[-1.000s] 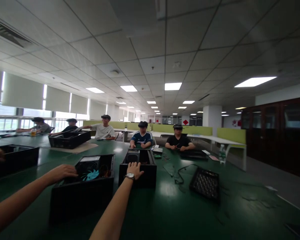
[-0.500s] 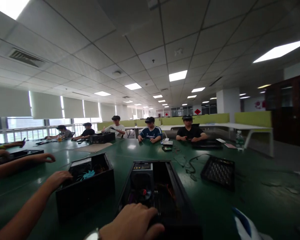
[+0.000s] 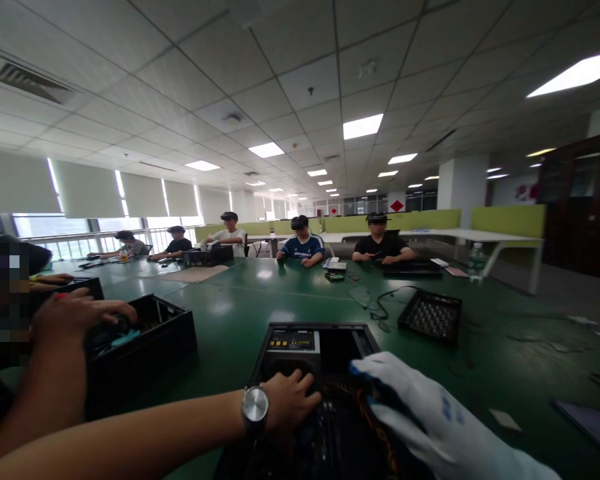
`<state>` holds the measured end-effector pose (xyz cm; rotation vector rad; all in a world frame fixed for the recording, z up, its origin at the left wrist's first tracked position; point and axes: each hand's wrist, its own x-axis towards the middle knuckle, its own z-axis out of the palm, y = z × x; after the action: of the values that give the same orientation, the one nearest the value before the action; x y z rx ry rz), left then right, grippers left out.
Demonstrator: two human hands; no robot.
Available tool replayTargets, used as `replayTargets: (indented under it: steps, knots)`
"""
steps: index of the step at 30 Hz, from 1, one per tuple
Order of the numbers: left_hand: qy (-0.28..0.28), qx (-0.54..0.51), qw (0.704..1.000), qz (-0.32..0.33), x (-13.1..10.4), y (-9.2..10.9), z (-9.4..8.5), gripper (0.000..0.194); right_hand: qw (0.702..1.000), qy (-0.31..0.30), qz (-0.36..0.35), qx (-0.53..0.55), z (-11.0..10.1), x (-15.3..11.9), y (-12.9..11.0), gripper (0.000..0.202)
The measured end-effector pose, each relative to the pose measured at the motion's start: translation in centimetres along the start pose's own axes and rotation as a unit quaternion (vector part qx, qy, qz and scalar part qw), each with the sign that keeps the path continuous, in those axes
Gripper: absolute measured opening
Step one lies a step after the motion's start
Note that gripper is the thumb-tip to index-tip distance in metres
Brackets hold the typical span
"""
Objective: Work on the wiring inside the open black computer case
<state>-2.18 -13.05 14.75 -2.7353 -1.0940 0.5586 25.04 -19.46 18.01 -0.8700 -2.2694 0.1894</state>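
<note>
A black computer case (image 3: 375, 328) lies on its side before me, its top face uncovered. Inside sit a power supply (image 3: 291, 341) with a yellow-marked label and a bundle of thin coloured cables (image 3: 367, 407). My left hand (image 3: 290, 402), bare with a silver wristwatch (image 3: 255, 403), reaches over the case's middle just below the power supply, fingers loosely bent and apart. At the case's right side is my right hand (image 3: 405, 393), in a white and blue glove, thumb and fingers apart beside the cables. Neither hand shows a held object. The case's lower interior is dark.
At left a co-worker's hand (image 3: 80, 317) is in another black case (image 3: 170, 340). To the right lie a black perforated tray (image 3: 430, 317), a cable (image 3: 380, 308), a small pale card (image 3: 505, 420) and a dark flat panel (image 3: 590, 423). Several people sit across the green table (image 3: 220, 303).
My left hand has gone from the case's near edge to its middle. My gloved right hand has come from the lower right to the case. The neighbour's hand has moved into their case.
</note>
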Motion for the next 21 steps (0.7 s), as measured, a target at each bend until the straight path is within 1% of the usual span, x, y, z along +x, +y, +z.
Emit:
replayTargets:
  steps: [1,2,3,5,7,9,11,13,15,18,19,21]
  knots:
    - [-0.008,0.003,1.000,0.007,0.1,0.2,-0.2,0.100,0.996,-0.051,-0.040,-0.053,0.3,1.3,-1.1,0.040]
    - [-0.018,0.008,1.000,0.015,0.2,0.4,-0.3,0.101,0.987,-0.100,-0.064,-0.107,0.8,2.4,-1.7,0.039]
    - [-0.026,0.018,0.999,0.024,0.3,0.5,-0.4,0.102,0.973,-0.152,-0.070,-0.158,1.4,3.3,-1.9,0.037]
    - [-0.022,0.041,0.998,0.040,0.1,0.6,-0.7,0.104,0.937,-0.250,-0.053,-0.240,2.5,4.7,-1.8,0.031]
    - [0.013,0.056,0.997,0.045,-0.4,0.7,-1.0,0.103,0.897,-0.323,-0.036,-0.300,3.3,5.9,-1.4,0.029]
    - [0.057,0.067,0.996,0.034,-1.5,0.8,-1.7,0.100,0.870,-0.359,-0.029,-0.337,3.8,7.2,-1.1,0.031]
    - [0.078,0.077,0.994,0.019,-3.1,1.0,-2.7,0.095,0.854,-0.393,-0.034,-0.341,4.4,8.5,-0.7,0.034]
    - [0.070,0.077,0.994,0.013,-5.1,1.4,-3.9,0.089,0.843,-0.430,-0.038,-0.321,5.7,9.9,-0.2,0.037]
    - [0.056,0.060,0.996,0.017,-7.1,1.9,-4.8,0.077,0.836,-0.462,-0.038,-0.293,7.8,11.2,0.4,0.040]
    - [0.035,0.028,0.999,0.023,-9.1,2.8,-5.5,0.055,0.838,-0.487,-0.044,-0.242,12.0,12.7,0.7,0.038]
    - [0.032,0.023,0.999,0.019,-9.4,3.1,-5.6,0.051,0.842,-0.488,-0.044,-0.225,13.3,13.0,0.6,0.035]
    - [0.027,0.021,0.999,0.005,-9.8,3.4,-5.6,0.052,0.861,-0.470,-0.036,-0.192,15.5,13.3,0.0,0.026]
